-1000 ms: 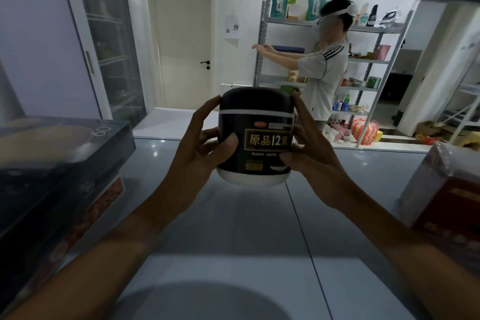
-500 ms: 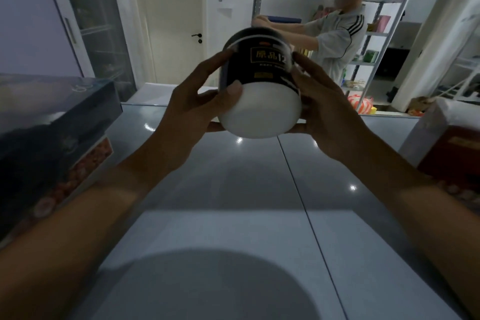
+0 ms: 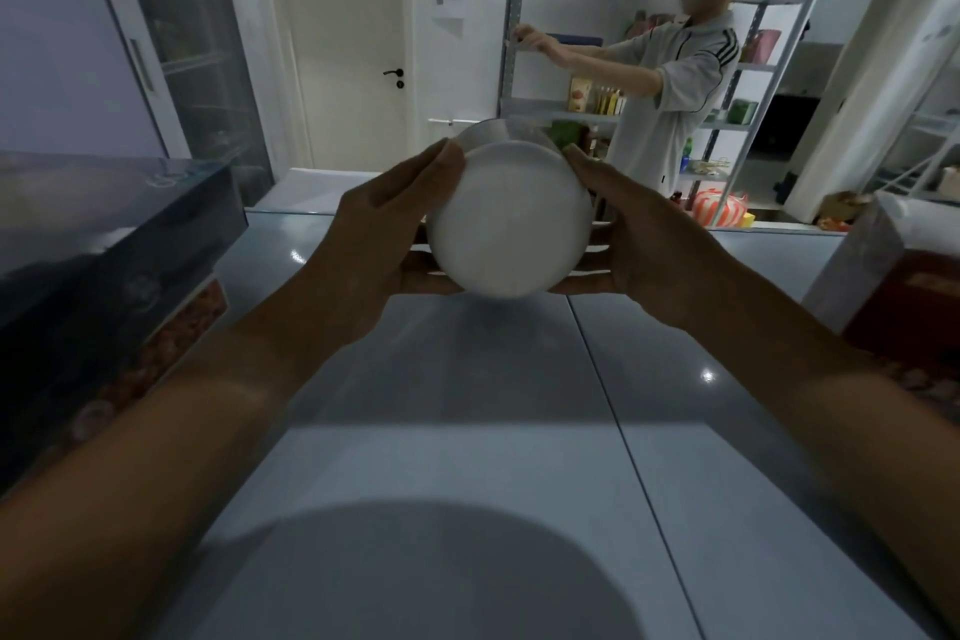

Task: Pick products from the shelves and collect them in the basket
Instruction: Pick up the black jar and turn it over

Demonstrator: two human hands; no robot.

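Tipping the tub [image 3: 511,218] further than a second ago: label then facing the camera, now only the white base showing, top pointing away; gripped from both sides, left hand [image 3: 379,234] and right hand [image 3: 649,244] curled around its wall; held in the air above the grey shelf [image 3: 467,431], between the dark box [image 3: 104,234] and red box [image 3: 904,307]; picked, probably, but not collected; no basket in view.
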